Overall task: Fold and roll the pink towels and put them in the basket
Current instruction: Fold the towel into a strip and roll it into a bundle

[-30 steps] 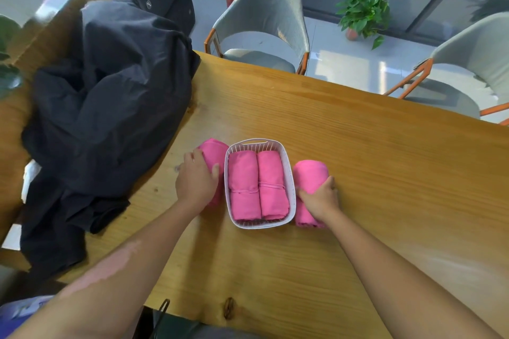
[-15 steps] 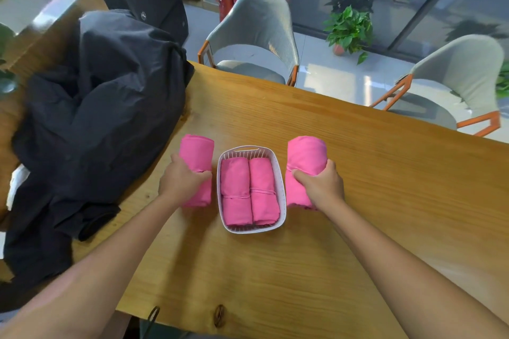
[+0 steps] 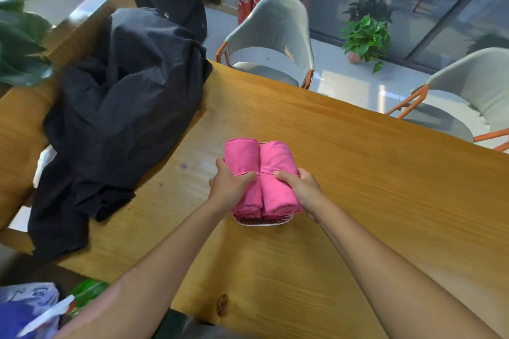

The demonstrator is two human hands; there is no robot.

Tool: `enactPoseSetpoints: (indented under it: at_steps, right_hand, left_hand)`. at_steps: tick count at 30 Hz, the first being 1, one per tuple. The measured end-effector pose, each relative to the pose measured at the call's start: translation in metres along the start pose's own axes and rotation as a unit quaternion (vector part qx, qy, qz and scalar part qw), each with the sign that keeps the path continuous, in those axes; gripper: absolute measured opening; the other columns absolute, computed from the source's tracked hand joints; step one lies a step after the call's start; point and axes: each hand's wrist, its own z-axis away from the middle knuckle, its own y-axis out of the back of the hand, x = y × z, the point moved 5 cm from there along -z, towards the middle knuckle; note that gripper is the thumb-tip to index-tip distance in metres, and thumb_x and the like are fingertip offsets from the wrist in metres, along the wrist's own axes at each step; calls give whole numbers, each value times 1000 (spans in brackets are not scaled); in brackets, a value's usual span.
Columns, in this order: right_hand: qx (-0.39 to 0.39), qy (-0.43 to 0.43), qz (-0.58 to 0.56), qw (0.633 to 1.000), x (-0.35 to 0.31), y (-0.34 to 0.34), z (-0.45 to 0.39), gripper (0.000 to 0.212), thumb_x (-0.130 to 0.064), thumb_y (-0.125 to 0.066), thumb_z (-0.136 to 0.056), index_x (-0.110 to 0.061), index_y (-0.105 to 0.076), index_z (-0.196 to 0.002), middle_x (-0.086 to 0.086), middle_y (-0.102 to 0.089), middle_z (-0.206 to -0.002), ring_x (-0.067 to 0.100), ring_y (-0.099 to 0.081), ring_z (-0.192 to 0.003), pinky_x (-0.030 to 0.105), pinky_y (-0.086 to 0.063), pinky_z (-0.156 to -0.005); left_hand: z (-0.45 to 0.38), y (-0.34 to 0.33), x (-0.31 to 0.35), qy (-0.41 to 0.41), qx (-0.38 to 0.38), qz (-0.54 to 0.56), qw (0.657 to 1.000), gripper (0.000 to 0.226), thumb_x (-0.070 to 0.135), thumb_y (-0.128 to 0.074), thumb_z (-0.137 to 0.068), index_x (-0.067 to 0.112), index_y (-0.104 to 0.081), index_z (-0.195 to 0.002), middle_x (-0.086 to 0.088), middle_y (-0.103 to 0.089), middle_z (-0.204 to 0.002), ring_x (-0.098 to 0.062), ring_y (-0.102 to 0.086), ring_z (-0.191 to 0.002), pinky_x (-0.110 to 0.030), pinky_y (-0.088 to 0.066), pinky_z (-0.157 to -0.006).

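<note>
Both hands are working at the middle of the long wooden table. The left hand is gripping one rolled bright-pink cloth towel, thumb curled over its top and fingers wrapped round its outer side. The right hand is gripping a second rolled pink towel the same way from the other flank. The two rolls are lying side by side, touching along their length, directly above the small white slatted plastic basket, of which only the near rim at 6 o'clock and a sliver at 12 o'clock are showing. Whether the rolls are already resting on anything inside the basket cannot be told, since they are hiding its interior.

The towels are looking soft, light and springy, likely to unroll if released carelessly; holding each around its middle, with the thumb pinning the loose outer edge, is probably the safest grip. Pressing them down evenly should be seating them without tipping the light basket.

At 10 o'clock a crumpled black garment is sprawling over the table edge; at 12 and 2 o'clock grey upholstered chairs are standing.
</note>
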Motion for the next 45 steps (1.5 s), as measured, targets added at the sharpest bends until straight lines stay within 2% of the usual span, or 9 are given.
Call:
enactPoseSetpoints:
  at_steps: [3,7,9,13,16,21,28,40,45]
  right_hand:
    - [2,9,53,999,0,-2,0,54,-40,-74,-84,-17,-47,-124,6,-63,-119,19,-62,-98,34,-50,-79]
    - [-19,50,122,991,0,-3,2,77,-50,-69,-88,-21,-34,-150,4,-37,-147,21,-41,-136,36,-32,-116]
    - [17,88,177,980,-3,-3,8,96,-56,-71,-84,-20,-21,-158,3,-26,-150,18,-28,-143,27,-22,-116]
    - [97,94,292,947,-17,-12,17,113,-72,-64,-79,-11,-12,-159,14,-35,-154,33,-26,-144,41,-30,-113]
    - [102,42,350,930,-28,-21,17,120,-78,-57,-78,-6,-6,-158,16,-41,-150,39,-29,-140,45,-36,-107]
    - [103,24,361,926,-37,-33,14,105,-53,-60,-87,-2,-1,-157,20,-35,-152,44,-32,-137,45,-37,-105]
    - [112,86,380,914,-42,-23,12,72,-28,-61,-90,-1,-27,-147,19,-59,-128,40,-58,-115,37,-45,-86]
    - [80,90,264,957,-18,-19,9,94,-43,-64,-89,-16,-10,-160,14,-44,-153,35,-48,-133,37,-41,-101]
    - [-4,122,221,968,-12,-4,5,98,-51,-71,-85,-27,-13,-160,6,-34,-160,23,-35,-145,26,-31,-105]
  left_hand:
    - [-1,0,3,-40,39,-105,993,78,49,-76,-78,12,-33,-132,-6,-45,-125,-36,-55,-114,-48,-52,-93]
    - [-3,6,11,-93,65,-183,977,97,50,-74,-80,20,-17,-153,-1,-30,-122,-26,-53,-98,-33,-40,-78]
    - [-1,5,16,-113,66,-206,970,98,51,-71,-81,27,-12,-156,-4,-38,-127,-25,-55,-98,-32,-40,-77]
    - [3,-2,24,-138,105,-281,944,87,53,-63,-88,17,-23,-156,-14,-54,-133,-34,-54,-120,-39,-46,-92]
    - [3,1,24,-136,125,-290,939,80,56,-60,-90,15,-32,-152,-12,-62,-128,-35,-58,-117,-43,-48,-92]
    - [2,6,26,-129,137,-277,942,74,55,-67,-85,18,-43,-144,-7,-64,-125,-31,-62,-112,-39,-45,-84]
    - [-2,6,29,-121,133,-278,944,61,45,-69,-84,14,-50,-134,-8,-65,-121,-32,-61,-110,-39,-43,-83]
    - [7,-13,35,-160,112,-277,941,54,41,-60,-87,18,-50,-134,-2,-65,-114,-27,-63,-104,-37,-43,-80]
    - [10,-2,13,-149,106,-197,963,70,48,-65,-89,23,-38,-148,-1,-53,-136,-24,-60,-112,-37,-48,-86]
